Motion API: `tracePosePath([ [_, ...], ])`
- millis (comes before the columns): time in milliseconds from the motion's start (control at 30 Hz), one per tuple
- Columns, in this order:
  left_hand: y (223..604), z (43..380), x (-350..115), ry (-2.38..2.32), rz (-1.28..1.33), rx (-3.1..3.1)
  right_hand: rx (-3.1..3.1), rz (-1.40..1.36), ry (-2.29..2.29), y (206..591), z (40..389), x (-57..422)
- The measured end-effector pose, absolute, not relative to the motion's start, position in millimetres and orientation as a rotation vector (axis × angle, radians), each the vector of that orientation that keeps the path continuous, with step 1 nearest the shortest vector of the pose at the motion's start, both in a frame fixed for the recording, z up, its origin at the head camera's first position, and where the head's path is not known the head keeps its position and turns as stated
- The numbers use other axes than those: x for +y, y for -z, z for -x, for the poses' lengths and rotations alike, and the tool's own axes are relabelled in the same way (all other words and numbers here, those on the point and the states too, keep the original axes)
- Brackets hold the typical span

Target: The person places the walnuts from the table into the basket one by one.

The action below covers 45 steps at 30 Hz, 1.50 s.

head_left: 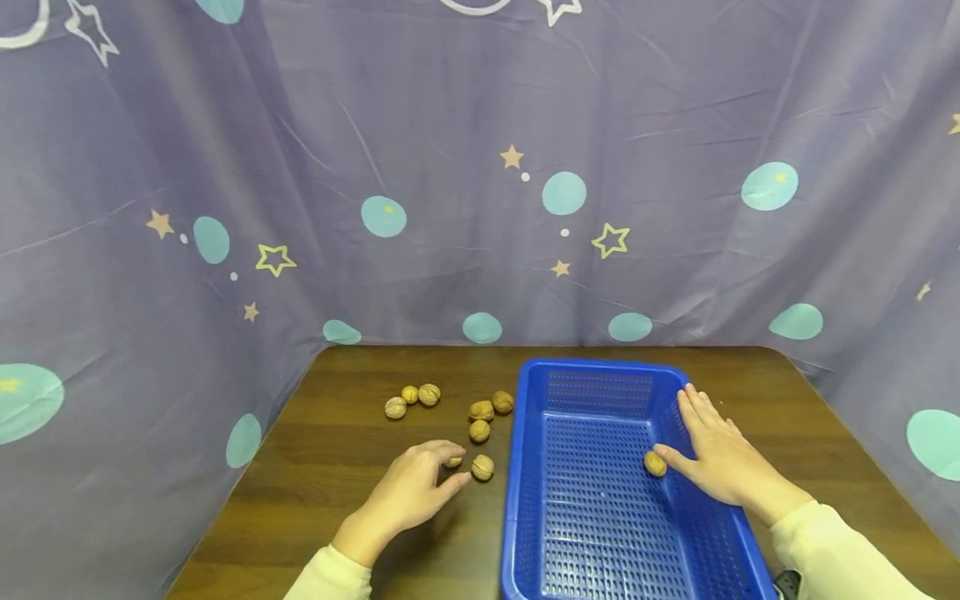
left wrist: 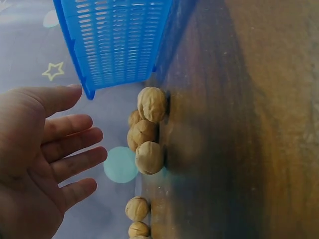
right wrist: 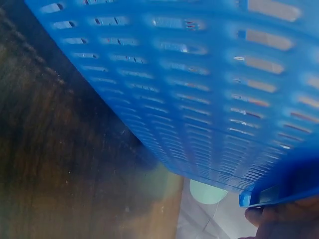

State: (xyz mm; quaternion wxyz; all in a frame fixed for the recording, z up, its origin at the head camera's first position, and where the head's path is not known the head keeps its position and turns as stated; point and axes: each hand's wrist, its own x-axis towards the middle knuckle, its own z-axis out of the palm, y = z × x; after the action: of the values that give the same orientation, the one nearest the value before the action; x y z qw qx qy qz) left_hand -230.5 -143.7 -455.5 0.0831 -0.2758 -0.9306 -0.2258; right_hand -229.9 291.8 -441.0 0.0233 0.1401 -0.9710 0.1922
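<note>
Your left hand (head_left: pixel 416 487), fingers parted and holding nothing, is nearer the loose walnuts (head_left: pixel 482 467) on the table (head_left: pixel 300 492); the closest two lie just off its fingertips, toward the basket (head_left: pixel 600 517). The basket's long axis runs away from you, its left wall facing those walnuts. Your right hand (head_left: pixel 712 458) rests straight-fingered at the right rim, thumb beside one inner walnut (head_left: pixel 656 465).

The left sleeve (head_left: pixel 332 575) and right sleeve (head_left: pixel 836 548) match — plain, pale cream fabric, lightly creased, ending at the wrists. Left hand (head_left: pixel 411 490) and right hand (head_left: pixel 718 454) are bare. A small dark object (head_left: pixel 788 582) shows beside the right cuff — too cut off to identify.
</note>
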Motion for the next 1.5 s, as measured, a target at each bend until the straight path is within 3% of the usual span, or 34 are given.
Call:
tracePosePath([
  [1100, 494.5, 274.4, -121.3, 0.453, 0.919, -2.819, -3.005, -0.419, -0.523, 442.8, 229.8, 291.0],
  [1300, 487.6, 270.3, -121.4, 0.470, 0.915, -2.804, -3.001, -0.404, -0.488, 444.1, 229.9, 290.2],
  [1500, 456.8, 260.7, -117.4, 0.426, 1.004, -2.688, -2.998, -0.392, -0.468, 443.7, 229.4, 289.9],
])
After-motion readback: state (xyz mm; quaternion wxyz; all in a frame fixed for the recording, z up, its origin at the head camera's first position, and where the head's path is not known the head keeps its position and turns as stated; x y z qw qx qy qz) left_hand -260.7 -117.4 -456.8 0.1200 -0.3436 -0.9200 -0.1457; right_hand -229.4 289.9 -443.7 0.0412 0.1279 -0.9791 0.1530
